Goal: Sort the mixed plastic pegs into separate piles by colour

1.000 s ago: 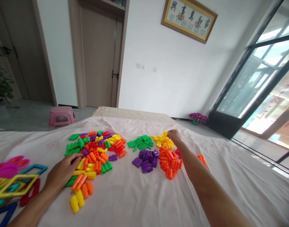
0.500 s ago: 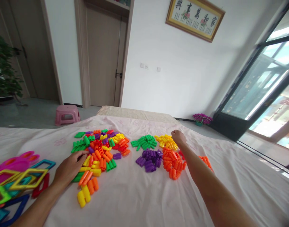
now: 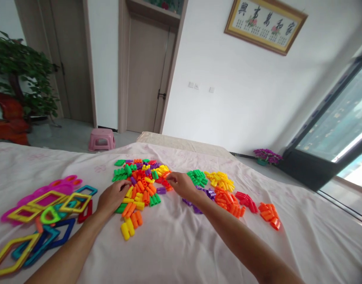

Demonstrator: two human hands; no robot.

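A mixed pile of plastic connector blocks (image 3: 145, 185) in orange, yellow, green, purple and red lies on the pink-white cloth. My left hand (image 3: 114, 195) rests at the pile's left edge, fingers curled together; what is in them, if anything, is hidden. At the right edge, beside orange and red blocks, is my right hand (image 3: 182, 185), its fingers loosely bent, thumb apart and nothing visible between. Single-colour heaps lie further right: green blocks (image 3: 198, 178), yellow blocks (image 3: 221, 180), orange blocks (image 3: 228, 202) and red blocks (image 3: 247, 201). My right forearm partly covers the purple blocks (image 3: 209, 193).
Magnetic frame tiles (image 3: 47, 236) and a pink plastic piece (image 3: 24, 203) lie at left on the cloth (image 3: 169, 248). A separate group of orange blocks (image 3: 269, 215) lies far right. Past the cloth stand a pink stool (image 3: 101, 139) and a pot of purple flowers (image 3: 266, 156).
My right hand has moved left from beside the yellow heap to the mixed pile. My left hand stays at the pile's left edge. The view has turned left.
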